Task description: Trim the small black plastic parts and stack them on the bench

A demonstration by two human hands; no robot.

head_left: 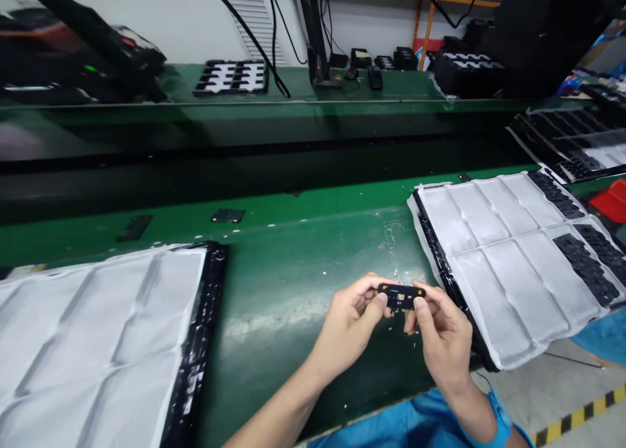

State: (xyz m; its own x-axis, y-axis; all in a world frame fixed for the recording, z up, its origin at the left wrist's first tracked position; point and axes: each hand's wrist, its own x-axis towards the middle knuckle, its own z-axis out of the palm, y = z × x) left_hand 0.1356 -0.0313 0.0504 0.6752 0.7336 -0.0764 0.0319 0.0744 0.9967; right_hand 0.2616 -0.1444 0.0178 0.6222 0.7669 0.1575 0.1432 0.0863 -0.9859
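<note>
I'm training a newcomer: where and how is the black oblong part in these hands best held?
The black oblong part is probably best pinched at its two short ends, coming from left and right, as the left hand and right hand do. It is long and narrow, so this leaves its middle uncovered.

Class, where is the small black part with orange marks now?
In the head view, the small black part is right of centre, held between the left hand and right hand, over the green table.
</note>
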